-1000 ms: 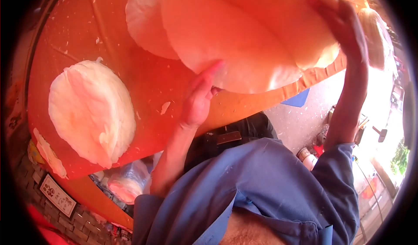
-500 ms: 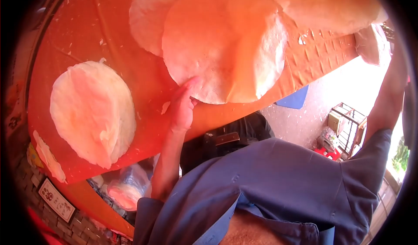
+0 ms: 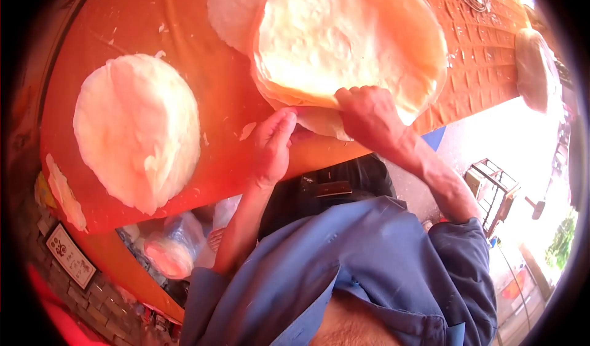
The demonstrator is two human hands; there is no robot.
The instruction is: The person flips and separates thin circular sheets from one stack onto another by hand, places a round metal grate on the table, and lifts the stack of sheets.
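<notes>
A wide, thin round flatbread (image 3: 344, 32) lies at the near edge of the orange-covered table (image 3: 227, 155), on top of other sheets. My right hand (image 3: 372, 115) is closed on its near rim, knuckles up. To the left, my left hand (image 3: 273, 143) pinches the same rim, thumb on top; its other fingers are partly hidden. A small flap hangs between both hands. Another pale round sheet (image 3: 239, 8) shows from underneath at the upper left. A separate stack of round flatbreads (image 3: 138, 131) rests on the table's left side.
A torn strip of bread (image 3: 64, 192) lies at the left table edge, and crumbs dot the cover. A pale wrapped bundle (image 3: 533, 69) sits at the right end. Clear plastic bags (image 3: 175, 247) are below the table, and a metal-framed rack (image 3: 491, 192) stands on the floor at right.
My right hand has come in from the far right and gripped the near rim. The large pale sheet from the upper right now lies over the round pile.
</notes>
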